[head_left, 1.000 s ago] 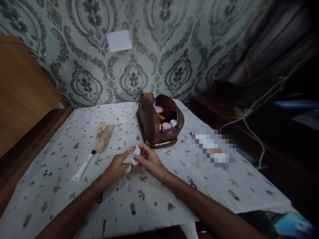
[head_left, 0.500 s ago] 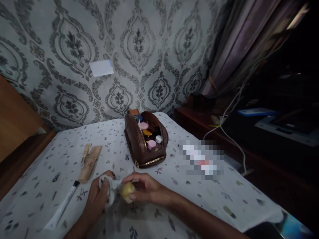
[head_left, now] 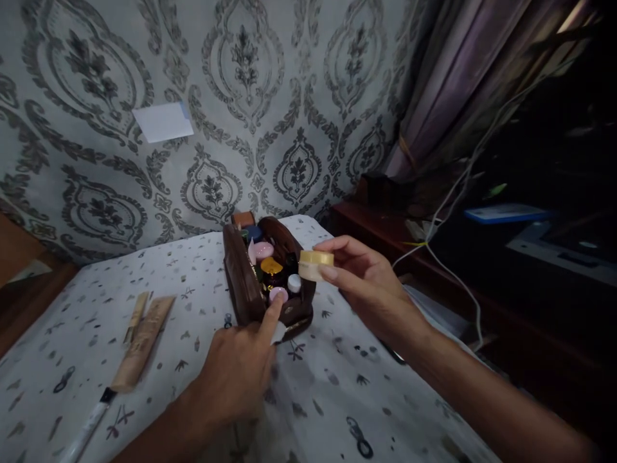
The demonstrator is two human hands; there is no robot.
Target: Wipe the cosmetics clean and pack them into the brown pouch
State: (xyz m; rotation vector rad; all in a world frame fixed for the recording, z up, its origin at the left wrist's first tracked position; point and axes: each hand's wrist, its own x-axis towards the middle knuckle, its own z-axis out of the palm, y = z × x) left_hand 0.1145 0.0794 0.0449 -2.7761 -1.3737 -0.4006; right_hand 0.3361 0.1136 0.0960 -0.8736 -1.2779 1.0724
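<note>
Jutting left from the right hand's [head_left: 373, 286] fingertips [head_left: 332, 244] is a yellow-lidded jar [head_left: 312, 263].

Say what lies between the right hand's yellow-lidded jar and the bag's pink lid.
In the head view, a white cap inside the open brown bag shows between the yellow-lidded jar and the pink lid.

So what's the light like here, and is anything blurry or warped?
In the head view, light is dim, the far right nearly black beyond the curtain; in the head view, glints show on the gold lid in the bag; in the head view, the jar has lettering too soft to read, and the wallpaper looks stretched toward the edges.
</note>
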